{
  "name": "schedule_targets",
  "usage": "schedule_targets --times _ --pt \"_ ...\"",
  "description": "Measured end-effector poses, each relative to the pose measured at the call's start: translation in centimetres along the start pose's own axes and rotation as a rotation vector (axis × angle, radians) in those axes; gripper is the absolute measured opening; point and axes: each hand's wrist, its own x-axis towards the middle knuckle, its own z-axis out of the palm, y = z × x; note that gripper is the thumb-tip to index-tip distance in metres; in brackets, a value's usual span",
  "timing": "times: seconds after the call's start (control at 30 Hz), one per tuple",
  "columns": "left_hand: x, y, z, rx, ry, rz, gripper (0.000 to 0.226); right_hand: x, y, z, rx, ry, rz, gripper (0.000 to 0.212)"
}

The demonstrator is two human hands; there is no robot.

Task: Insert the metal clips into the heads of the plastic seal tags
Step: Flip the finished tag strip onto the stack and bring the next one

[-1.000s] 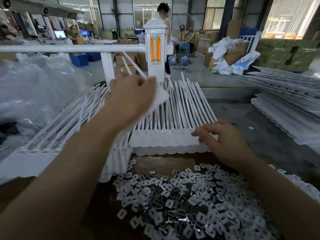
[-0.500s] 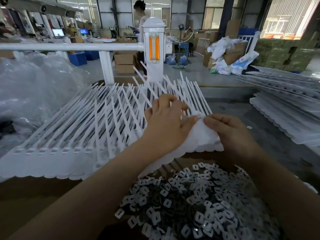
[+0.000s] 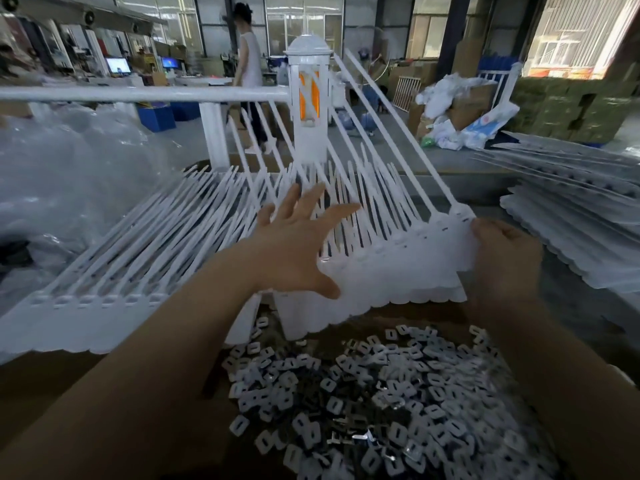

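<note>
A joined strip of white plastic seal tags (image 3: 391, 271) is lifted and tilted in the middle, with its long tails fanning up to the back. My right hand (image 3: 502, 251) is shut on the strip's right end. My left hand (image 3: 298, 244) lies flat with fingers spread on the strip's left part, thumb under its lower edge. Below, a heap of small metal clips (image 3: 374, 403) fills a brown cardboard box. A second strip of seal tags (image 3: 86, 306) lies flat at the left.
Stacks of more white tag strips (image 3: 571, 230) lie at the right. Clear plastic bags (image 3: 69, 174) pile at the left. A white rail and post (image 3: 308, 98) stand behind the work area. A person walks on the floor beyond it.
The strip has been lifted and swung right with its tails raised. My left hand spread flat on it. My right hand slid to the strip's right end.
</note>
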Motion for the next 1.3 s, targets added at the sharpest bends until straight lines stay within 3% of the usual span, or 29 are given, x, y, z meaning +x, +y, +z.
schedule_targets --times 0.1,0.2,0.27,0.33,0.4,0.5,0.6,0.7,0.8,1.03,1.17,1.3 --pt "-0.1 -1.3 0.5 -0.017 -0.193 -0.064 0.105 0.2 0.4 -0.1 -0.29 0.05 -0.056 0.027" --pt "0.0 -1.6 1.4 -0.006 -0.369 -0.106 0.114 -0.3 0.4 -0.1 -0.734 0.09 -0.172 0.012" --pt "0.2 -1.6 1.6 -0.057 -0.402 -0.096 0.114 -0.7 0.4 -0.1 -0.853 0.078 -0.369 0.029" --pt "0.2 -1.8 1.4 -0.132 -0.385 -0.069 0.105 -1.1 0.0 -0.2 -0.876 -0.102 -0.619 0.031" --pt "0.3 -1.9 1.1 -0.171 -0.352 -0.035 0.091 -1.3 0.0 -0.2 -0.925 -0.457 -0.757 0.035" --pt "0.5 -1.9 0.9 -0.169 -0.283 -0.002 0.076 -1.8 0.8 0.3 -1.097 -0.862 -0.767 0.048" --pt "0.5 -1.8 1.0 -0.146 -0.34 -0.011 0.076 -1.5 1.4 0.3 -1.18 -0.976 -0.723 0.065" --pt "0.3 -1.9 1.1 -0.155 -0.41 -0.017 0.094 -1.4 1.1 0.2 -1.219 -0.986 -0.772 0.078" --pt "0.2 -2.0 0.6 -0.241 -0.375 -0.012 0.102 -1.9 1.1 0.5 -1.221 -0.923 -0.863 0.077" --pt "0.0 -1.7 -1.6 -0.38 -0.099 0.065 0.07 -2.7 0.9 0.8 -1.165 -0.796 -0.96 0.066" --pt "0.1 -1.1 -1.5 -0.264 -0.233 0.097 0.057 -3.2 1.0 1.1 -1.183 -0.774 -1.024 0.06" --pt "0.2 -0.9 -1.1 -0.167 -0.349 0.036 0.061 -3.3 1.0 1.1 -1.194 -0.783 -1.046 0.057"
